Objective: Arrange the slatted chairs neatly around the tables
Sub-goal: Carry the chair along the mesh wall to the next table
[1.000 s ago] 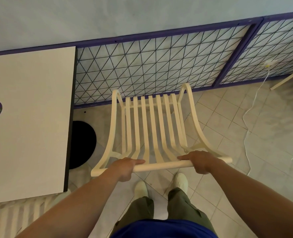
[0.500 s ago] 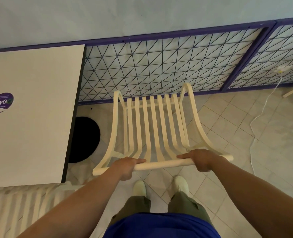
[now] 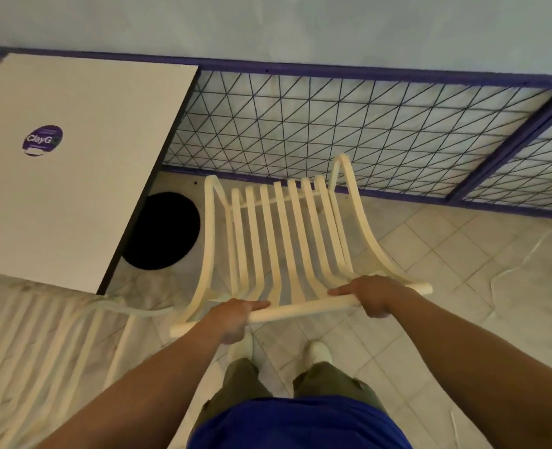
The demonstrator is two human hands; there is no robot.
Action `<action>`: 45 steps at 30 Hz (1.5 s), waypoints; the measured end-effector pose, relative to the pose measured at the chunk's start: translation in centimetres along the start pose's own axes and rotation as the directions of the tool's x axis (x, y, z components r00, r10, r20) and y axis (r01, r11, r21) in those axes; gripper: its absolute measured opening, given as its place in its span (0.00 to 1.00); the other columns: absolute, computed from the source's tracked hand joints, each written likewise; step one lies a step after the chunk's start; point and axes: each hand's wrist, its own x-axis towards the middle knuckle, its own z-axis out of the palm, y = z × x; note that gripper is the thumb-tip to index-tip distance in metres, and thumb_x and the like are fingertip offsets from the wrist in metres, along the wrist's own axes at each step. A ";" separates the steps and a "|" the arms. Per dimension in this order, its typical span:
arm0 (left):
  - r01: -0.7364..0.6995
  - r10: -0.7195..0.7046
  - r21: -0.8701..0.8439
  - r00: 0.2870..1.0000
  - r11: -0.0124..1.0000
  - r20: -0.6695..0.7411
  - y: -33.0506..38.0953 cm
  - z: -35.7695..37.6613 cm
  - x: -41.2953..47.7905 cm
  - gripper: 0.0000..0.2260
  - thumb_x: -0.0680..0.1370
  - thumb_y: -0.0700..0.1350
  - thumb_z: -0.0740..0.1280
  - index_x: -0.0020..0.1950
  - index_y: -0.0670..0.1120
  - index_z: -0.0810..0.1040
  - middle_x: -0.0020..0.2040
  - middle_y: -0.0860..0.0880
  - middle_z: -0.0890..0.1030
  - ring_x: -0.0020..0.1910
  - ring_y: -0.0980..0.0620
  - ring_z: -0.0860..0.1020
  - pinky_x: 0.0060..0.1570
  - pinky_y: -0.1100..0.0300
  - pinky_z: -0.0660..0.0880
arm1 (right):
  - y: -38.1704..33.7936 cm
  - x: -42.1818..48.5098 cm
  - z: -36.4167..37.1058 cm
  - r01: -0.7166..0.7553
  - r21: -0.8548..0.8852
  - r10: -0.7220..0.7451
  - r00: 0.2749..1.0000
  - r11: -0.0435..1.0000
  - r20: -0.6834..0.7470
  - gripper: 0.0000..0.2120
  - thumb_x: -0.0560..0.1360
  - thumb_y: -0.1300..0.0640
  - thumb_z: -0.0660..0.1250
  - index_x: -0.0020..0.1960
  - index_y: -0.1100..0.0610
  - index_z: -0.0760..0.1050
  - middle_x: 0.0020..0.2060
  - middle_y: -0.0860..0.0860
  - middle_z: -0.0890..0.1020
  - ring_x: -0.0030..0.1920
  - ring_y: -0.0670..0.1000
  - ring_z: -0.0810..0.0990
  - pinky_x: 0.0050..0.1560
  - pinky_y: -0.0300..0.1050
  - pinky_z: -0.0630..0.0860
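A cream slatted chair [image 3: 284, 241] stands in front of me, seen from above, its seat pointing at the mesh railing. My left hand [image 3: 232, 319] grips the left part of its top rail, and my right hand [image 3: 373, 294] grips the right part. A white square table [image 3: 60, 170] with a purple round sticker stands to the chair's left, its black round base [image 3: 164, 231] showing on the floor under it. A second cream slatted chair [image 3: 41, 351] sits blurred at the lower left, against the table's near edge.
A purple-framed black mesh railing [image 3: 349, 131] runs along the wall just beyond the chair. A white cable [image 3: 520, 264] trails over the tiled floor at the right. My feet [image 3: 281, 350] stand right behind the chair.
The view has swung left, so the table shows more fully. The chair stays in both hands and now sits closer to the table's right edge.
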 end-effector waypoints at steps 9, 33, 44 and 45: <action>0.003 -0.002 -0.091 1.000 0.996 0.015 1.9 1.1 -0.6 0.37 0.80 0.34 0.65 0.78 0.68 0.58 0.57 0.50 0.77 0.47 0.51 0.79 0.50 0.56 0.79 | 1.8 0.4 -0.9 0.025 -0.042 -0.024 0.999 0.999 0.034 0.40 0.76 0.67 0.68 0.75 0.32 0.59 0.63 0.49 0.76 0.57 0.53 0.78 0.61 0.49 0.76; -0.004 0.006 -0.052 1.000 0.999 0.028 1.6 1.3 -0.1 0.39 0.79 0.35 0.67 0.79 0.67 0.56 0.51 0.53 0.74 0.46 0.50 0.78 0.53 0.52 0.80 | 1.7 1.2 -0.4 -0.030 -0.145 0.030 1.000 0.989 0.000 0.39 0.74 0.64 0.68 0.74 0.32 0.60 0.64 0.46 0.75 0.59 0.51 0.77 0.60 0.49 0.75; 0.063 -0.058 -0.082 0.997 0.995 0.052 2.1 1.0 -0.3 0.39 0.78 0.36 0.67 0.77 0.70 0.57 0.58 0.51 0.78 0.48 0.50 0.80 0.53 0.50 0.81 | 2.5 1.3 -1.0 0.100 -0.150 -0.092 0.994 0.984 0.062 0.43 0.76 0.64 0.68 0.75 0.30 0.53 0.64 0.49 0.74 0.57 0.53 0.77 0.59 0.48 0.75; 0.071 -0.066 -0.087 0.996 0.994 0.054 2.2 1.1 -0.3 0.39 0.78 0.36 0.68 0.77 0.70 0.57 0.59 0.51 0.78 0.49 0.50 0.80 0.54 0.50 0.81 | 2.6 1.3 -1.1 0.111 -0.147 -0.100 0.992 0.983 0.074 0.43 0.75 0.65 0.68 0.75 0.30 0.52 0.64 0.50 0.74 0.56 0.52 0.77 0.58 0.47 0.75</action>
